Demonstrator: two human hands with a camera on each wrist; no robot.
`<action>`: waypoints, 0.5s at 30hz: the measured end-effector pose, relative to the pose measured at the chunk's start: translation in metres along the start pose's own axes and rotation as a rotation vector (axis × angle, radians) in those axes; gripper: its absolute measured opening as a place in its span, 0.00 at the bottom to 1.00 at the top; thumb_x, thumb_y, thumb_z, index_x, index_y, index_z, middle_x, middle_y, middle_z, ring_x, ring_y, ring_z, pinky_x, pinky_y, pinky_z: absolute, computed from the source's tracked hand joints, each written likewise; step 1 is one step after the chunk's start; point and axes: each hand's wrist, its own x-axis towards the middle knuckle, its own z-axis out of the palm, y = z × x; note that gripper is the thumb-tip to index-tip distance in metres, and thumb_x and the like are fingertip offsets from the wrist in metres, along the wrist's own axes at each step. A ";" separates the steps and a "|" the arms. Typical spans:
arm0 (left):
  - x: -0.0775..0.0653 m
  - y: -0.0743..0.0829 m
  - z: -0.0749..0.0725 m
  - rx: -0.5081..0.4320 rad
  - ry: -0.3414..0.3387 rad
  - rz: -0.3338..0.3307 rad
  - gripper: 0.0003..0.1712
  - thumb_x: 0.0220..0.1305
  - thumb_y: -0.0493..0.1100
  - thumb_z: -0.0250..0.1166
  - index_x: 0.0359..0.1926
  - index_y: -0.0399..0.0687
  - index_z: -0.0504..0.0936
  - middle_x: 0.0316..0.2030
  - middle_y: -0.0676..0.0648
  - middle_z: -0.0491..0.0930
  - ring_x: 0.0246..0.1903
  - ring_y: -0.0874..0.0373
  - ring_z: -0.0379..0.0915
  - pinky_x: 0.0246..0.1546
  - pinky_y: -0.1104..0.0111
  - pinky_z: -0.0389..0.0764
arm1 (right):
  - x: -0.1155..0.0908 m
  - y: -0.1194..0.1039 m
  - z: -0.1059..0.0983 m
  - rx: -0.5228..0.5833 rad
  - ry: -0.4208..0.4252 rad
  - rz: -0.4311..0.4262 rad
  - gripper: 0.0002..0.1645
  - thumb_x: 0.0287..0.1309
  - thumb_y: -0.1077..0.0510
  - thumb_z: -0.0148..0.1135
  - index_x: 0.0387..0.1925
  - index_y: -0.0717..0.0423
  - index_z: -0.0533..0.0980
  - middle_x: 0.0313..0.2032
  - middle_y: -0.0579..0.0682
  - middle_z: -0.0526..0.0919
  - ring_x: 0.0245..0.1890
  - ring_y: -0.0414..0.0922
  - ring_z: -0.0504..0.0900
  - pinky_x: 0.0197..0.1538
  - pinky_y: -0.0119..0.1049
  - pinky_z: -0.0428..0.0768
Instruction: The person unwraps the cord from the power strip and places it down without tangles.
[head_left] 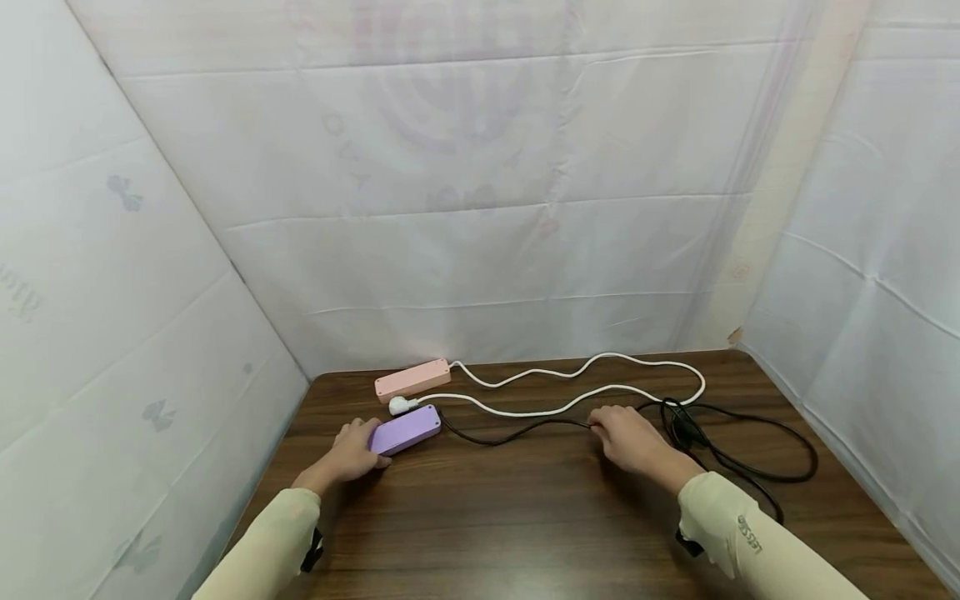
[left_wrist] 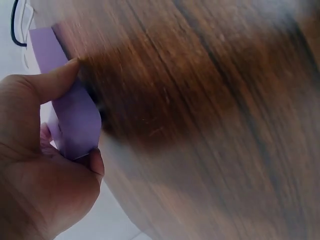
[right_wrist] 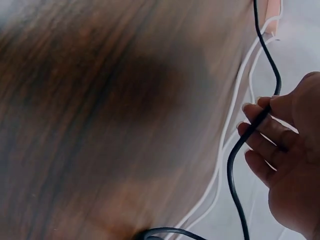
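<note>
My left hand (head_left: 355, 450) grips the near left end of a purple power strip (head_left: 407, 429), thumb along its front side. In the left wrist view, the thumb lies across the purple strip (left_wrist: 77, 117) and other fingers curl round its far side and end. A black cord (head_left: 495, 440) runs from the strip's right end to my right hand (head_left: 628, 437). There I pinch the black cord (right_wrist: 242, 142) between thumb and index finger, with the other fingers loosely bent behind it, as the right wrist view shows.
A pink power strip (head_left: 412, 379) lies behind the purple one. Its white cord (head_left: 600, 358) loops right and returns to a white plug (head_left: 401, 406) beside the purple strip. On the right, the black cord coils around a dark plug (head_left: 686, 431). White sheet walls (head_left: 480, 250) enclose the wooden table (head_left: 480, 533).
</note>
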 end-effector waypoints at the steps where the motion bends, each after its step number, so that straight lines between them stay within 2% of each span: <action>1: -0.001 0.006 -0.001 0.008 0.005 -0.001 0.39 0.52 0.52 0.81 0.59 0.35 0.79 0.46 0.34 0.77 0.45 0.42 0.69 0.48 0.51 0.69 | -0.001 0.001 0.000 0.013 -0.015 0.008 0.05 0.72 0.63 0.64 0.43 0.54 0.84 0.37 0.47 0.87 0.37 0.45 0.84 0.43 0.47 0.82; 4: -0.003 0.014 -0.002 0.029 0.030 -0.001 0.35 0.54 0.49 0.80 0.57 0.36 0.79 0.44 0.36 0.77 0.44 0.44 0.69 0.45 0.56 0.67 | -0.005 0.004 0.000 0.033 -0.052 0.025 0.07 0.73 0.63 0.63 0.48 0.55 0.84 0.41 0.49 0.88 0.41 0.48 0.87 0.45 0.48 0.85; 7: -0.004 0.013 0.000 0.041 0.049 -0.015 0.32 0.55 0.48 0.79 0.56 0.36 0.79 0.45 0.36 0.78 0.44 0.45 0.70 0.46 0.56 0.68 | -0.011 0.004 -0.001 -0.011 -0.048 0.026 0.10 0.73 0.63 0.63 0.52 0.58 0.84 0.45 0.52 0.88 0.46 0.53 0.87 0.50 0.52 0.86; 12: -0.002 0.014 0.000 0.034 0.042 -0.075 0.33 0.57 0.47 0.78 0.60 0.36 0.79 0.50 0.34 0.79 0.48 0.43 0.71 0.49 0.50 0.71 | -0.024 0.005 -0.005 -0.080 0.071 0.076 0.16 0.72 0.64 0.62 0.57 0.65 0.81 0.55 0.63 0.84 0.60 0.62 0.82 0.59 0.57 0.84; 15: -0.001 0.016 0.001 0.040 0.049 -0.084 0.35 0.58 0.48 0.78 0.61 0.35 0.78 0.50 0.33 0.78 0.48 0.43 0.71 0.48 0.50 0.71 | -0.034 0.007 -0.008 -0.077 0.164 0.088 0.15 0.71 0.66 0.62 0.56 0.65 0.81 0.55 0.63 0.82 0.60 0.62 0.80 0.57 0.56 0.84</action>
